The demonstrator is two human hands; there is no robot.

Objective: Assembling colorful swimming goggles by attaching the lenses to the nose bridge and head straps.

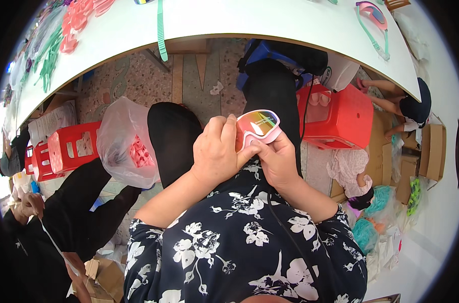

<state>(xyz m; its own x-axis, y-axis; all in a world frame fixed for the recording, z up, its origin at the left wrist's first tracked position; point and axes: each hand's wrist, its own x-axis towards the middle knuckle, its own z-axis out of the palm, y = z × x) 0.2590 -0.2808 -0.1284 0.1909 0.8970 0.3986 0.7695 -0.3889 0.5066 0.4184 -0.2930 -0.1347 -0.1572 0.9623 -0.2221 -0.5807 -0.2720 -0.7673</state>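
She sat at the white table (290, 25) with a pair of pink goggles (258, 126) held over her lap, well below the table edge. Her left hand (217, 151) was closed round the left end of the frame, fingers curled over it, and her right hand (276, 160) pinched the lower rim from underneath, thumb pressed against the pink edge just under the mirrored lens. Both grips were clamped on the goggles; neither hand was free. To my eye she was at the fitting stage, working something at the side of the frame, though her fingers hid exactly what. I would judge the next move calls for a steady hold with the left while the right presses or threads at the rim, without smearing the lens. A clear bag (128, 146) of pink parts leaned by her left knee, beside a red stool (67, 149); another red stool (340, 113) stood to her right. On the table lay a finished pair with a green strap (373, 17) and a loose green strap (161, 30).
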